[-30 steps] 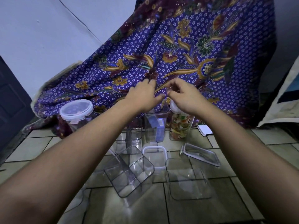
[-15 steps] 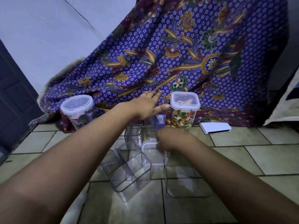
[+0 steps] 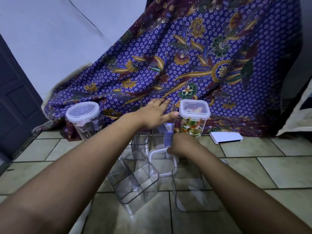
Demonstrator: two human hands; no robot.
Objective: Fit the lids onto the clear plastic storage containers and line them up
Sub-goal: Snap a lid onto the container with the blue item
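Note:
A square clear container of colourful pasta (image 3: 194, 130) stands upright with its lid (image 3: 194, 110) clipped on. Left of it stands an open clear container (image 3: 164, 138) with a blue item inside. My left hand (image 3: 156, 114) rests flat over its top, fingers spread, thumb tip touching the pasta container's lid. My right hand (image 3: 183, 146) is lower, curled down on the far edge of a white-rimmed square lid (image 3: 162, 166) lying flat on the floor. A round-lidded container (image 3: 82, 114) stands at the left.
Two empty clear containers lie on their sides on the tiled floor, one (image 3: 135, 181) in front of the lid and one (image 3: 190, 193) to its right. Another empty container (image 3: 141, 141) stands upright under my left wrist. A white flat box (image 3: 226, 137) lies right. A batik cloth (image 3: 185, 65) hangs behind; a dark door (image 3: 13, 102) is at the left.
Both hands were on the pasta container's lid. My right hand has dropped to the square lid on the floor, and my left hand has shifted onto the open container beside it.

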